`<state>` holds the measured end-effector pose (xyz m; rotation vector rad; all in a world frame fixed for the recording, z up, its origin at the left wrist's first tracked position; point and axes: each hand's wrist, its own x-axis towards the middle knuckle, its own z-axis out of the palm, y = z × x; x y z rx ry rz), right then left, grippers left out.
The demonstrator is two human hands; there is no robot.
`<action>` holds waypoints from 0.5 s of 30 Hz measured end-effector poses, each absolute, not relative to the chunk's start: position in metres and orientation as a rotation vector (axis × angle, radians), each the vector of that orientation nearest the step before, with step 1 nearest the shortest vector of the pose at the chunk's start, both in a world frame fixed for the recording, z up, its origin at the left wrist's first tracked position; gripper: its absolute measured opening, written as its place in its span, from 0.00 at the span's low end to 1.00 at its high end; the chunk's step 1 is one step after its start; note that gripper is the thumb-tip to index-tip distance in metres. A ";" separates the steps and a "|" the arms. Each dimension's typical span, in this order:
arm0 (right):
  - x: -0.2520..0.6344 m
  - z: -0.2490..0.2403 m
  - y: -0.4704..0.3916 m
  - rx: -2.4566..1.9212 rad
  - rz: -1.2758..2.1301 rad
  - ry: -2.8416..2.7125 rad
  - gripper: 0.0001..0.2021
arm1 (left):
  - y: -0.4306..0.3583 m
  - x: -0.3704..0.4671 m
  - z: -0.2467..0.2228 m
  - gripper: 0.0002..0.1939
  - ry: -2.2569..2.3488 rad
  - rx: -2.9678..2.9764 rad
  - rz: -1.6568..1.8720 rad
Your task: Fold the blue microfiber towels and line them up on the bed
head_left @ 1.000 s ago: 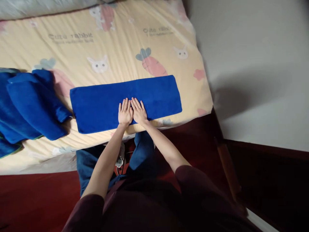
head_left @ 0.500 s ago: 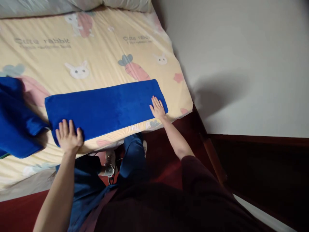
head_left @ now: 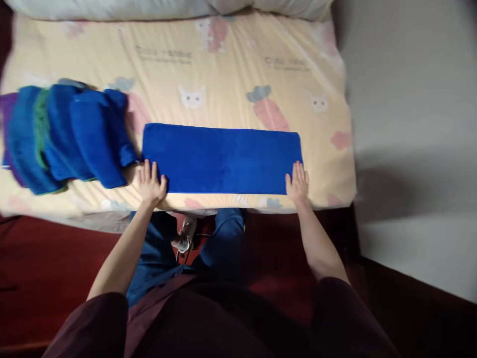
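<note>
A blue cloth (head_left: 223, 160), in a long flat rectangle, lies along the near side of a bed with a yellow rabbit-and-carrot sheet (head_left: 223, 74). My left hand (head_left: 152, 183) rests on its lower left corner, fingers apart and nothing gripped. At the opposite end, my right hand (head_left: 297, 183) lies flat on the lower right corner with the fingers stretched out. Left of the cloth is a rumpled row of blue, green and purple cloths (head_left: 70, 136), close to my left hand.
A pale grey bolster or bedding roll (head_left: 122, 9) runs along the bed's far edge. To the right stands a grey wall (head_left: 417, 124). Below the bed are the dark red floor (head_left: 67, 268) and a shoe (head_left: 186, 233).
The view has swung left and levelled, bringing more of the cloth pile into sight. Both hands stay at the two ends of the blue cloth, the right one nearer its corner edge.
</note>
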<state>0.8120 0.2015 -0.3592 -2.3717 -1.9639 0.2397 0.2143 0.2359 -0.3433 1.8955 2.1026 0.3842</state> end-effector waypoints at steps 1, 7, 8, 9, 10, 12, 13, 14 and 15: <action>0.813 -0.362 0.201 -2.366 0.224 -1.972 0.38 | 0.238 0.213 -0.343 0.43 2.092 1.908 0.381; 0.810 -0.368 0.199 -2.333 0.206 -1.953 0.39 | 0.285 0.209 -0.342 0.43 1.998 2.013 0.388; 0.810 -0.368 0.199 -2.332 0.210 -1.946 0.39 | 0.296 0.207 -0.343 0.43 2.012 2.000 0.393; 0.809 -0.369 0.199 -2.328 0.211 -1.942 0.39 | 0.305 0.205 -0.344 0.44 2.030 1.980 0.403; 0.809 -0.369 0.199 -2.323 0.208 -1.940 0.39 | 0.313 0.201 -0.346 0.44 2.045 1.959 0.418; 0.810 -0.370 0.200 -2.318 0.196 -1.945 0.38 | 0.322 0.192 -0.349 0.44 2.052 1.928 0.457; 0.810 -0.370 0.200 -2.325 0.189 -1.953 0.38 | 0.325 0.186 -0.350 0.45 2.046 1.916 0.475; 0.810 -0.370 0.200 -2.337 0.181 -1.961 0.37 | 0.325 0.180 -0.351 0.45 2.041 1.904 0.489; 0.810 -0.370 0.201 -2.350 0.170 -1.969 0.37 | 0.325 0.175 -0.352 0.45 2.038 1.894 0.498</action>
